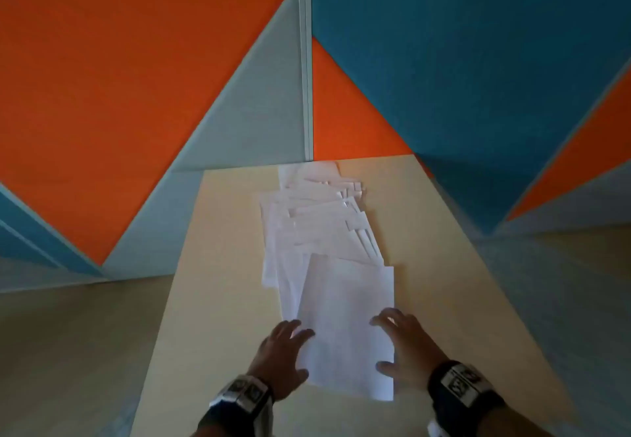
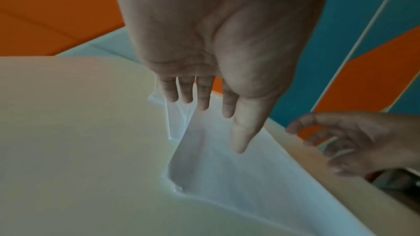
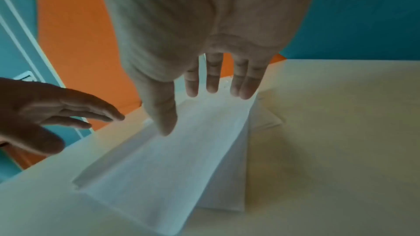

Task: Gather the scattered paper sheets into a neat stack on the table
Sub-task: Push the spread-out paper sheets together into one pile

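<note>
Orange and blue wall panels (image 1: 136, 78) back a pale bench (image 1: 218, 265), where paper sheets (image 1: 317, 231) lie fanned away. Left hand (image 1: 283, 358) and right hand (image 1: 406, 347), fingers spread and holding nothing, flank the nearest sheet (image 1: 345, 327); a hasty squeeze could buckle it.

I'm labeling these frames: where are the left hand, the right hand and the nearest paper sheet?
left hand (image 1: 278, 356), head view, back of the hand.
right hand (image 1: 408, 347), head view, back of the hand.
nearest paper sheet (image 1: 345, 320), head view, bare middle.
</note>
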`<state>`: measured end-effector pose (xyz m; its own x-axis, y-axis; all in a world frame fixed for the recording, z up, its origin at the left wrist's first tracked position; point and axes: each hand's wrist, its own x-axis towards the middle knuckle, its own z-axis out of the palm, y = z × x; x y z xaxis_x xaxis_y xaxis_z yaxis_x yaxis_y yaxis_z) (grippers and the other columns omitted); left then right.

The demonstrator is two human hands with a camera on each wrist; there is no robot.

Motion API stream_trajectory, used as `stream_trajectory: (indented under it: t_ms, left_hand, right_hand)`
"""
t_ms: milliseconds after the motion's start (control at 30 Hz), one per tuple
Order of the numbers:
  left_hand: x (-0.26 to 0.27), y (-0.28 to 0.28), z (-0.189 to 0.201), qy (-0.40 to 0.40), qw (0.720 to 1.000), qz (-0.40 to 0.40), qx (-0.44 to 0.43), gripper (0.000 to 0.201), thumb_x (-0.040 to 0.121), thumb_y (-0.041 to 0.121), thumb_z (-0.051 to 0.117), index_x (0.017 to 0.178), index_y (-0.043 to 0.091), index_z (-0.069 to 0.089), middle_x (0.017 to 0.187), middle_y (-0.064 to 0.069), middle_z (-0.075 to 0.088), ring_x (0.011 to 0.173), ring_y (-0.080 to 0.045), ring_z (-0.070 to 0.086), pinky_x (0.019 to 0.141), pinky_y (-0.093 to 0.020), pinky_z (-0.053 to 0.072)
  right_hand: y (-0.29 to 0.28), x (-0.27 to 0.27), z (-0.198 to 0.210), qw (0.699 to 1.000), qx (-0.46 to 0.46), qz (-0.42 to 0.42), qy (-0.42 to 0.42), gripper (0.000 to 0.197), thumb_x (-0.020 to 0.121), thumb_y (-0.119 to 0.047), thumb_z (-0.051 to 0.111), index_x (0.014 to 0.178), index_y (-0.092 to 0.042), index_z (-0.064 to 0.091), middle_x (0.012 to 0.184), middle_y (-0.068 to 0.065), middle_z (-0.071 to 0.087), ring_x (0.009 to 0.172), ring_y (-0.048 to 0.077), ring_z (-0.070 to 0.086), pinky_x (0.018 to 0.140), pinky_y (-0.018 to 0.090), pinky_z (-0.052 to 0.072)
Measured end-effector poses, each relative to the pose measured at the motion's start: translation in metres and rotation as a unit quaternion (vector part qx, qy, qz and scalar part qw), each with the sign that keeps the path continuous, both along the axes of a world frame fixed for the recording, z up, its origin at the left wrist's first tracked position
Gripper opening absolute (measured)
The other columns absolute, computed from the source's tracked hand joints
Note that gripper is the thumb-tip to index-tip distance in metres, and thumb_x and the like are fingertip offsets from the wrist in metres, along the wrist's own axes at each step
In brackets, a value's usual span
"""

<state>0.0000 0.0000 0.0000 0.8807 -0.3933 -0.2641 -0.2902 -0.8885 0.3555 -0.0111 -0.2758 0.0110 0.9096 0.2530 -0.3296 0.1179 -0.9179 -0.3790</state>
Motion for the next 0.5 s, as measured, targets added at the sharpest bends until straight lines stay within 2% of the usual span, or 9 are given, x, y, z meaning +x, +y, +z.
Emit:
stream_trajectory:
  t_ms: [33,100,167,267,400,500]
  left_hand:
    - [0.002,-0.003,-0.005,0.055,0.998,-0.01,0.018,0.078,0.078,0.04,0.062,0.146,0.039,0.024,0.161,0.004,0.009,0.149,-0.02,0.008,0.118,-0.036,0.018]
    - [0.006,-0.01,-0.011,0.076,0.994,-0.028,0.069,0.09,0.078,0.044,0.065,0.148,0.044,0.01,0.162,0.004,-0.012,0.149,-0.023,-0.009,0.119,-0.042,0.007]
    - [0.009,-0.017,-0.023,0.071,0.993,-0.031,0.089,0.095,0.078,0.046,0.066,0.148,0.046,0.001,0.159,0.003,-0.023,0.147,-0.025,-0.018,0.119,-0.045,0.001]
    - [0.016,-0.022,-0.035,0.083,0.99,-0.024,0.112,0.098,0.079,0.051,0.064,0.147,0.046,-0.005,0.151,0.003,-0.035,0.145,-0.025,-0.023,0.119,-0.046,-0.002]
    - [0.032,-0.024,-0.043,0.086,0.993,0.006,0.081,0.102,0.071,0.059,0.067,0.148,0.047,0.001,0.16,-0.001,-0.019,0.149,-0.028,-0.011,0.119,-0.042,0.007]
    - [0.045,-0.023,-0.045,0.075,0.995,0.021,0.061,0.101,0.067,0.063,0.067,0.148,0.046,0.009,0.161,0.001,-0.008,0.148,-0.025,-0.004,0.119,-0.04,0.014]
  right_hand:
    - [0.0,0.004,-0.004,1.0,-0.004,-0.005,0.018,0.086,0.069,-0.05,0.07,0.144,-0.035,0.031,0.156,-0.008,0.02,0.139,0.025,0.026,0.111,0.035,0.034]
    - [0.002,0.009,-0.012,0.997,-0.051,-0.004,0.063,0.107,0.061,-0.057,0.076,0.149,-0.038,0.018,0.162,-0.008,0.001,0.146,0.032,0.009,0.117,0.044,0.027]
    - [0.0,0.012,-0.026,0.992,-0.092,0.01,0.09,0.12,0.057,-0.06,0.08,0.151,-0.041,0.009,0.163,-0.007,-0.013,0.148,0.036,-0.005,0.119,0.048,0.018]
    - [-0.007,0.019,-0.042,0.987,-0.117,0.014,0.108,0.123,0.055,-0.059,0.082,0.15,-0.045,0.006,0.163,-0.006,-0.017,0.148,0.037,-0.01,0.12,0.05,0.012]
    - [-0.019,0.05,-0.044,0.989,-0.101,0.044,0.098,0.116,0.059,-0.051,0.084,0.15,-0.046,0.013,0.164,-0.009,-0.007,0.147,0.034,0.003,0.118,0.046,0.021]
    - [-0.029,0.081,-0.04,0.992,-0.082,0.068,0.073,0.102,0.067,-0.036,0.084,0.149,-0.042,0.024,0.163,-0.011,0.003,0.142,0.028,0.018,0.112,0.039,0.033]
